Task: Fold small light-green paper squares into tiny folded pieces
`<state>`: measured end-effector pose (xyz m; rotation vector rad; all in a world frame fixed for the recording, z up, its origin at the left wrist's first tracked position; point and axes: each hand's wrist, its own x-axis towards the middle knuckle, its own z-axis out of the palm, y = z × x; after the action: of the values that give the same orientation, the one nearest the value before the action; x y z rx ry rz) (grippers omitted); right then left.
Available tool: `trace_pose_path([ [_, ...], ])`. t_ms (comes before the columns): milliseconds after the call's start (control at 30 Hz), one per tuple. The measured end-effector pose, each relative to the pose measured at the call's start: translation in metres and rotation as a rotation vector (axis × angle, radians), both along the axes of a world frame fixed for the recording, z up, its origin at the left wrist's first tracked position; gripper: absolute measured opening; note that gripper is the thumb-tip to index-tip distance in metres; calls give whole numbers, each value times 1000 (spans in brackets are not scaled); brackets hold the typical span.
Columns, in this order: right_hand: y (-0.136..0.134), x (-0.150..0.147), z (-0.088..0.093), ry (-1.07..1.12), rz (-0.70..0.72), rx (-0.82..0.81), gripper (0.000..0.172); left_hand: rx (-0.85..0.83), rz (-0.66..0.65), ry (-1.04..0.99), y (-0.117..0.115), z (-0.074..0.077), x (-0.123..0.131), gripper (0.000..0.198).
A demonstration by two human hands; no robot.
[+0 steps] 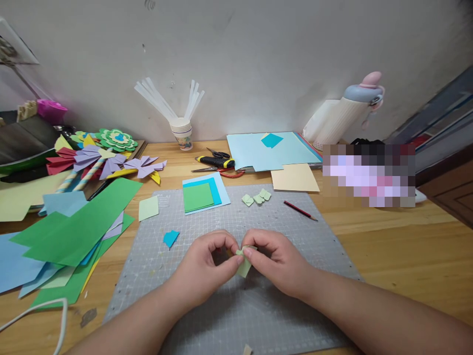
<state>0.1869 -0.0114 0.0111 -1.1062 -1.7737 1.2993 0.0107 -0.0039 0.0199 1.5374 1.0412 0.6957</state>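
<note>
Above the middle of the grey cutting mat [207, 315], a small piece of pale green paper [244, 268] is pinched between both hands. My left hand [209, 264] grips its left edge with thumb and forefinger. On the other side my right hand [277, 261] has thumb and forefinger closed on the upper right part. Folds show in the paper, though the fingertips hide some of it. Several small folded pale green pieces [256, 197] lie behind the hands. A blue folded paper piece [171, 238] rests to the left, and a dark red pencil [300, 210] to the right.
Square sheets [199, 197] in green and blue lie stacked at the mat's back. Scissors and yellow-black pliers [216, 161] sit behind them, beside a paper cup [182, 135] of white strips. Green paper sheets [84, 227] and paper flowers [107, 160] crowd the left. A bottle [349, 113] leans back right.
</note>
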Motion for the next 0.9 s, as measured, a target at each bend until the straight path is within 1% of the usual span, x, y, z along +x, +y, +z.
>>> trace_pose_path([
  [200, -1, 1, 0, 40, -28, 1, 19, -208, 18, -196, 4, -6, -2, 20],
  [333, -2, 2, 0, 50, -25, 9, 20, -232, 14, -278, 6, -8, -3, 18],
  [433, -2, 2, -1, 57, -10, 8, 20, -206, 9, -267, 5, -5, -3, 17],
  [567, -1, 1, -1, 73, 3, -28, 20, -194, 27, -177, 1, -2, -3, 17],
  [700, -1, 0, -2, 78, 50, -55, 21, -156, 20, -109, 0, -2, -2, 18],
  [800, -1, 1, -2, 88, 47, -74, 22, -158, 27, -135, 2, -4, -3, 19],
  [900, 0, 2, -3, 174, -16, -152, 22, -205, 20, -194, 4, -5, -4, 17],
])
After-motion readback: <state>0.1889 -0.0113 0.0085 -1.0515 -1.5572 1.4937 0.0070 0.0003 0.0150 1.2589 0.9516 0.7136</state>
